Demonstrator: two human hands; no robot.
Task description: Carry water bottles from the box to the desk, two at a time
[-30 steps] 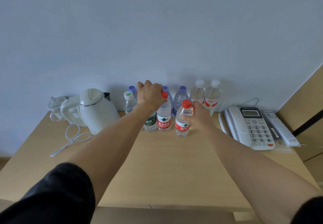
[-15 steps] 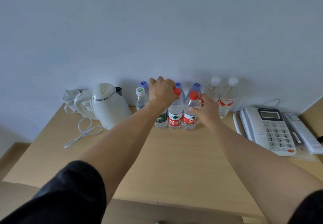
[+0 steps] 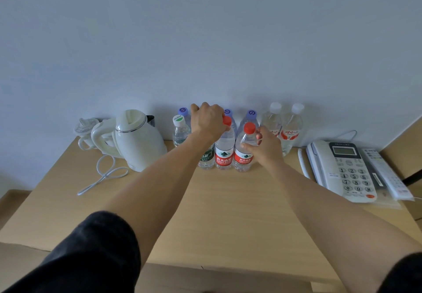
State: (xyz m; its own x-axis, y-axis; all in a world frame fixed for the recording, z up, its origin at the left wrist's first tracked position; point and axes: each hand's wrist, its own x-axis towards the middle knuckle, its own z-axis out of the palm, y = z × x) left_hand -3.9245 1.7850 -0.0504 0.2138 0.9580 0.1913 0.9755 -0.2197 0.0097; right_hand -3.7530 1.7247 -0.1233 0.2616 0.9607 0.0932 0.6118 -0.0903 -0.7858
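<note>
Two red-capped, red-labelled water bottles stand side by side on the wooden desk [image 3: 228, 212]. My left hand [image 3: 206, 120] is curled over the top of the left red-cap bottle [image 3: 225, 153], its cap showing at the hand's right edge. That hand also hides the top of a green-label bottle [image 3: 206, 159]. My right hand [image 3: 262, 146] grips the shoulder of the right red-cap bottle [image 3: 245, 153], thumb in front and fingers behind. Both bottles rest upright on the desk. No box is in view.
Behind them, several more bottles line the wall: blue-capped ones [image 3: 251, 115], a white-capped one [image 3: 180, 130] and two clear ones [image 3: 291, 128]. A white kettle [image 3: 134, 139] with its cord stands to the left. A phone [image 3: 338, 167] and remote [image 3: 386, 174] lie to the right.
My right hand has moved its red-cap bottle back and left until it stands against the other red-cap bottle. My left hand has stayed on the bottle tops.
</note>
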